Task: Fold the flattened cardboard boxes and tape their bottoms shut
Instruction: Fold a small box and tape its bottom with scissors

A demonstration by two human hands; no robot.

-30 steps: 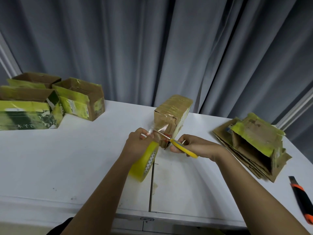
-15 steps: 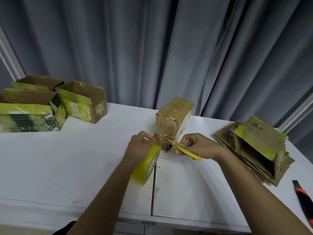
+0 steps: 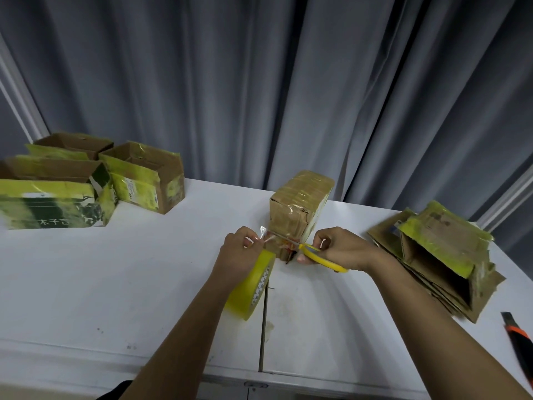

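Observation:
A small brown cardboard box, wrapped in clear tape, stands upside down at the middle of the white table. My left hand holds a yellow tape roll and pinches the clear tape strip stretched from the box's near face. My right hand grips yellow-handled scissors, whose blades lie across the tape right against the box. Whether the tape is cut through cannot be seen.
Three folded open-top boxes stand at the far left. A stack of flattened boxes lies at the right, with one half-opened box on top. An orange and black utility knife lies near the right front edge.
The stretch of tape between roll and box has grown shorter and the scissors have closed in on it by the box. Both hands keep their hold.

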